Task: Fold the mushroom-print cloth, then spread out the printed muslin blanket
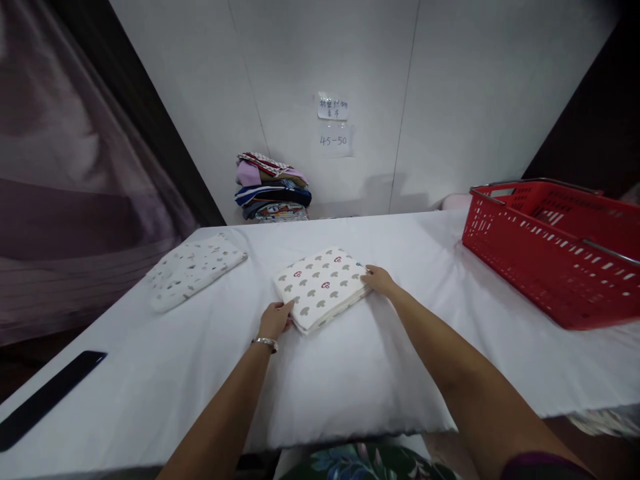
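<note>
Cloth (323, 285), folded, long side slanting away rightward

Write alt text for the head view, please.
A left hand and right hand hold the edges of a folded grey-and-red-patterned cloth on a white-covered table. Another patterned cloth lies left, a red basket stands right, and stacked fabrics sit behind.

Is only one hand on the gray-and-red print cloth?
No, the left hand and the right hand are both at edges of the folded cloth.
</note>
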A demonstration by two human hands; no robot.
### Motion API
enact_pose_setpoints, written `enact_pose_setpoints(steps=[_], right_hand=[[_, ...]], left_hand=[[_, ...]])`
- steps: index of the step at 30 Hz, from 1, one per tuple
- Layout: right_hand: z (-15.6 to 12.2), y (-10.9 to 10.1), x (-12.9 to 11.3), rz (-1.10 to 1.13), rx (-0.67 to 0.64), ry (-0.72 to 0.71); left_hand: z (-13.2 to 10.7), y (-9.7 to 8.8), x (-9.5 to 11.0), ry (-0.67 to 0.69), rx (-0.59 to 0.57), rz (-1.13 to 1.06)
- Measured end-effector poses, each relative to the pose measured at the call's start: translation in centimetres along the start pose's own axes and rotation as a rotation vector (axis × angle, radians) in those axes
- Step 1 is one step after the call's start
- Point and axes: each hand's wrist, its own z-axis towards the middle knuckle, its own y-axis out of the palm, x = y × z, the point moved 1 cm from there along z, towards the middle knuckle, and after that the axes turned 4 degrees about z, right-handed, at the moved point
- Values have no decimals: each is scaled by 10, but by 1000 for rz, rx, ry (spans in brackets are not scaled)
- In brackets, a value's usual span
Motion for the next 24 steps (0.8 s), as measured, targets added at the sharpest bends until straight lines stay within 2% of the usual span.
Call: enact_pose_setpoints(steps=[6, 10, 14, 17, 20, 22, 24], right_hand=[[0, -5, -10, 33, -66, 106], [-29, -8, -7, 109, -174, 164], [-61, -9, 4, 285, -267, 251], [-74, -10, 10, 354, -198, 223], [-82, -13, 11, 283, -60, 53], [-88, -17, 10, 206, 58, -85], [-96, -21, 8, 141, 125, -222]], left_hand=[[-10, 3, 1, 24, -1, 76], [-3, -10, 2, 25, 20, 96], [2, -22, 2, 78, 4, 199], [-6, -22, 3, 292, 143, 391], [-26, -15, 3, 654, 285, 537], [-41, -7, 1, 866, 256, 569], [-54, 3, -1, 1007, 175, 593]])
